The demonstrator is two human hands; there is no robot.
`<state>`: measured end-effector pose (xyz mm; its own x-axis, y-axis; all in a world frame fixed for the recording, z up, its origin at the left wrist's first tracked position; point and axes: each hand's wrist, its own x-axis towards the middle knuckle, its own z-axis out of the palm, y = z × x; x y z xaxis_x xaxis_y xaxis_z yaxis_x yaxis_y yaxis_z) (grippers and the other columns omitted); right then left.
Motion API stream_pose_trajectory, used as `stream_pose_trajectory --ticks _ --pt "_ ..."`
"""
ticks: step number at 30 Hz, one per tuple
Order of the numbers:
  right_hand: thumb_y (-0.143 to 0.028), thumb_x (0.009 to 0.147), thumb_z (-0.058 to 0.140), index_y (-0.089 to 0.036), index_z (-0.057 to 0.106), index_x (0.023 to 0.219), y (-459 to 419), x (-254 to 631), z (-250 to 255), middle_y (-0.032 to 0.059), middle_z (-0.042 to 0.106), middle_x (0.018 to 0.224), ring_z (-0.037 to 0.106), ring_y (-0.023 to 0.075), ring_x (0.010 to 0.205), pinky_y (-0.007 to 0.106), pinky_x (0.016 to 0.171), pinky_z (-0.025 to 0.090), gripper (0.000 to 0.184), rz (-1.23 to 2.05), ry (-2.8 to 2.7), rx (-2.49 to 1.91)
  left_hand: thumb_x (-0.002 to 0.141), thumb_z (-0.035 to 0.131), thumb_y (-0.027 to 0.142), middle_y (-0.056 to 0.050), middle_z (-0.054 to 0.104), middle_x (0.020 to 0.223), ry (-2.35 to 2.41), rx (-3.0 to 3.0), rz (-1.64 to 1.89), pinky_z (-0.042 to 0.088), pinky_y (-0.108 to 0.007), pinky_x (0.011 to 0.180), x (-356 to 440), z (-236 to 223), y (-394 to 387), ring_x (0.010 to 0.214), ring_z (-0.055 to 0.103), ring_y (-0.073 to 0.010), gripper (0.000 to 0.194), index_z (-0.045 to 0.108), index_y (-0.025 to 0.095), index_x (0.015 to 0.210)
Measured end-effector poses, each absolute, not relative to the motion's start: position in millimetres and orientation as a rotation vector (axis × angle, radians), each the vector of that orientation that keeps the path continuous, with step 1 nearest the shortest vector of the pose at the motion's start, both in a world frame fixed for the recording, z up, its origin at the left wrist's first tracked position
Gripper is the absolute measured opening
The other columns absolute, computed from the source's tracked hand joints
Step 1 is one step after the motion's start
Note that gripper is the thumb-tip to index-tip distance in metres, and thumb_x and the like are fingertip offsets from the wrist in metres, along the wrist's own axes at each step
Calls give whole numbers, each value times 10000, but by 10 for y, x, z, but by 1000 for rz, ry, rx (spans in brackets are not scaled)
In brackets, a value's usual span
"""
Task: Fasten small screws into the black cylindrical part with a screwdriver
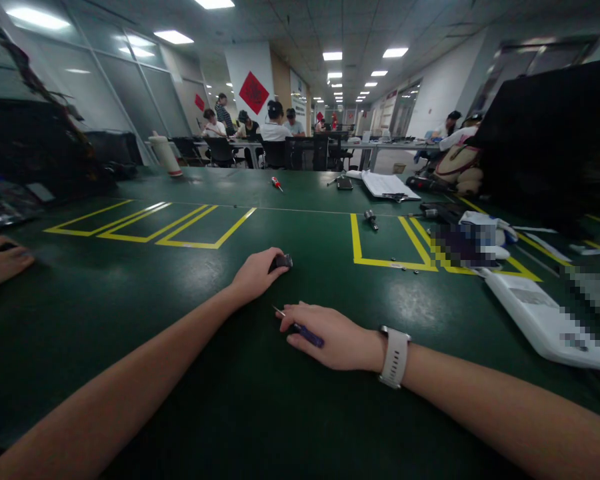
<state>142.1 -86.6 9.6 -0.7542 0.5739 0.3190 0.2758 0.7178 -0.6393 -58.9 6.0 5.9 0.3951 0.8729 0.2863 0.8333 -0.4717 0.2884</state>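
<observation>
My left hand (254,275) is closed on a small dark blocky part (283,261), whose far end sticks out past the fingers, low over the green table. Its exact kind does not show. In my right hand (333,333), which wears a pale watch strap at the wrist, lies a screwdriver (307,335) with a dark purple handle. The thin metal shaft points to the upper left, toward the left hand but apart from the part. My right fingers are curled about the handle.
Yellow tape frames (190,245) mark the table (220,427). A red screwdriver (277,184), a metal fitting (371,219), a clipboard with papers (387,185) and a white device (545,320) lie farther off. Another person's hand (3,260) rests at the left edge. A white bottle (166,155) stands behind.
</observation>
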Motion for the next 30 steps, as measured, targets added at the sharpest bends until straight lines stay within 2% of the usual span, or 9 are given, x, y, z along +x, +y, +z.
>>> stream_pose_trajectory --ticks 4,8,12,15,17,20,24,27,30 --pt "-135 811 522 -200 561 1029 -1141 1621 204 77 586 1195 481 199 1187 415 1035 334 230 883 -2534 -492 785 538 320 -94 611 962 1544 2551 733 424 -350 792 -588 78 6 889 558 -234 289 538 149 1018" --pt "-93 802 513 -177 563 1059 -1392 1823 245 101 555 1247 439 198 1227 395 1063 303 275 928 -2584 -529 752 590 320 -82 603 945 1556 2507 1041 408 -362 813 -477 226 -148 902 524 -230 307 565 154 1010" --pt "-44 797 485 -209 531 1139 -1519 1952 249 88 550 1255 452 176 1214 383 1045 337 382 1036 -2442 -558 734 620 335 -36 602 811 1465 2171 1225 437 -283 660 -236 477 -422 692 535 -153 367 573 166 1057" --pt "-105 840 465 -226 521 1173 -1496 1999 223 75 565 1235 500 158 1163 364 994 396 359 1207 -2089 -699 725 631 333 -34 623 831 1275 1780 1287 444 -233 592 -51 645 -652 631 548 -110 358 591 153 1032" --pt "-204 858 480 -230 555 1140 -1443 2014 186 66 610 1168 554 170 1093 374 947 433 293 1385 -1807 -813 743 612 340 -37 632 822 1191 1502 1253 436 -206 513 37 715 -787 572 553 -91 313 608 143 986" --pt "-325 865 475 -182 635 972 -1363 2017 121 59 693 899 636 179 887 369 845 481 240 1546 -1429 -894 756 601 251 -57 647 898 1076 1194 1215 452 -178 475 100 745 -936 621 608 -107 221 614 132 942" --pt "-382 853 479 -178 620 700 -1329 2008 71 3 624 598 616 155 684 344 799 472 292 1539 -1255 -942 746 559 76 -70 651 981 983 922 1121 540 -208 645 78 700 -1026 858 648 -167 194 609 126 927" --pt "-398 845 484 -192 595 644 -1339 2006 46 -18 575 534 592 147 640 354 833 454 309 1500 -1287 -993 750 490 30 -84 647 1013 979 927 1085 551 -302 792 32 652 -1023 965 622 -209 233 602 122 933" --pt "-407 845 478 -197 583 628 -1345 2008 13 -26 549 507 588 148 645 365 852 445 320 1441 -1317 -1021 768 446 38 -99 639 1035 987 965 1059 533 -370 864 11 616 -1000 996 610 -235 250 607 115 943"
